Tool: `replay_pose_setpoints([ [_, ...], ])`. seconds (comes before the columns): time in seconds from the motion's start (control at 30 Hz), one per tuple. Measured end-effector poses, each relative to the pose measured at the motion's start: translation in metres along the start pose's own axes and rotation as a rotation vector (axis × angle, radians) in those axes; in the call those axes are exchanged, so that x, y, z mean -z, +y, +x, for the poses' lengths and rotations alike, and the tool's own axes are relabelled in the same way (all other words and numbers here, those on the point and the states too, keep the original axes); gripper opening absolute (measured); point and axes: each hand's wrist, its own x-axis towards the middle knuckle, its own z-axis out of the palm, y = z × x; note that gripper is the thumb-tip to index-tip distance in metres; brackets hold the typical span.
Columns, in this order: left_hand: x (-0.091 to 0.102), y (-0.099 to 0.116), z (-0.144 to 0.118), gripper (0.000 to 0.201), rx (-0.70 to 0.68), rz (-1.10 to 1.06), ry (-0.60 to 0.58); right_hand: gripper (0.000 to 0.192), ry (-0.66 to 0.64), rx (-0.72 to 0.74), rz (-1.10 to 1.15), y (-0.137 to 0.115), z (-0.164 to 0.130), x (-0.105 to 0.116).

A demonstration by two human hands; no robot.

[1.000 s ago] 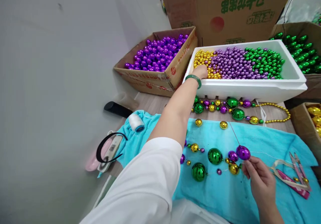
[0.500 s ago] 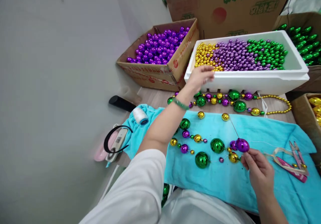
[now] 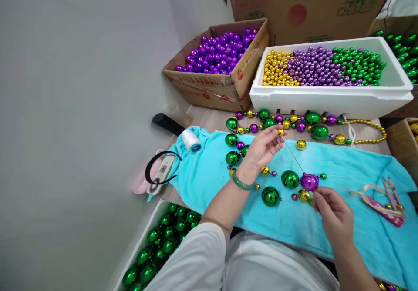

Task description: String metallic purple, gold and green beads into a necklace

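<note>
My left hand (image 3: 265, 146), with a green bangle on its wrist, hovers over the turquoise towel (image 3: 342, 230) and pinches a small gold bead (image 3: 280, 132) at the tip of a thin needle (image 3: 293, 154). My right hand (image 3: 333, 215) holds the needle's lower end just below a large purple bead (image 3: 308, 181) threaded on it. A partly strung strand of green, gold and purple beads (image 3: 271, 195) lies on the towel under both hands.
A white foam box (image 3: 329, 102) holds gold, purple and green small beads. A cardboard box of purple beads (image 3: 222, 58) stands left of it. A finished bead necklace (image 3: 313, 125) lies in front. A thread spool (image 3: 191, 140), scissors (image 3: 390, 193) and a floor box of green beads (image 3: 160, 243) are nearby.
My left hand has come back from the gold beads in the foam box, bringing one small gold bead to the needle tip. The right hand stayed in place with the purple bead.
</note>
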Motion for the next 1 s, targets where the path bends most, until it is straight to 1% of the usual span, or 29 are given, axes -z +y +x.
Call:
replay_pose_setpoints([
  [0.23, -0.001, 0.001, -0.007, 0.015, -0.081, 0.039, 0.031, 0.012, 0.002, 0.012, -0.022, 0.0, 0.0, -0.001],
  [0.33, 0.0, 0.002, -0.008, 0.018, -0.095, 0.051, 0.051, 0.012, 0.004, 0.011, -0.03, -0.001, 0.001, -0.001],
  [0.47, 0.002, 0.001, -0.008, 0.022, -0.106, 0.076, 0.046, 0.013, 0.006, -0.004, -0.03, -0.003, 0.002, -0.002],
  [0.53, 0.002, -0.001, -0.007, 0.024, -0.141, 0.126, 0.051, 0.014, 0.002, -0.012, -0.029, -0.003, 0.002, -0.001],
  [0.57, 0.002, -0.002, -0.007, 0.026, -0.181, 0.167, 0.056, 0.014, 0.005, -0.017, -0.028, -0.003, 0.002, 0.0],
  [0.63, 0.0, -0.007, -0.008, 0.033, -0.29, 0.278, 0.053, 0.015, 0.016, -0.036, -0.024, -0.004, 0.001, 0.002],
  [0.7, -0.003, -0.014, -0.012, 0.043, -0.366, 0.398, 0.005, 0.016, 0.033, -0.06, -0.022, -0.004, 0.001, 0.004],
  [0.8, -0.005, -0.024, -0.022, 0.059, -0.334, 0.58, -0.142, 0.018, 0.055, -0.089, 0.008, -0.005, 0.002, 0.005],
  [0.83, -0.004, -0.026, -0.026, 0.061, -0.326, 0.676, -0.172, 0.019, 0.068, -0.091, 0.028, -0.005, 0.002, 0.005],
  [0.87, -0.001, -0.025, -0.029, 0.059, -0.336, 0.805, -0.175, 0.019, 0.083, -0.089, 0.052, -0.005, 0.002, 0.005],
  [0.9, 0.004, -0.023, -0.032, 0.055, -0.366, 0.965, -0.152, 0.019, 0.099, -0.083, 0.075, -0.006, 0.003, 0.005],
  [0.93, 0.011, -0.018, -0.034, 0.048, -0.407, 1.144, -0.103, 0.02, 0.114, -0.077, 0.096, -0.006, 0.003, 0.005],
  [1.0, 0.031, -0.003, -0.037, 0.035, -0.474, 1.494, 0.045, 0.02, 0.132, -0.07, 0.125, -0.006, 0.003, 0.007],
])
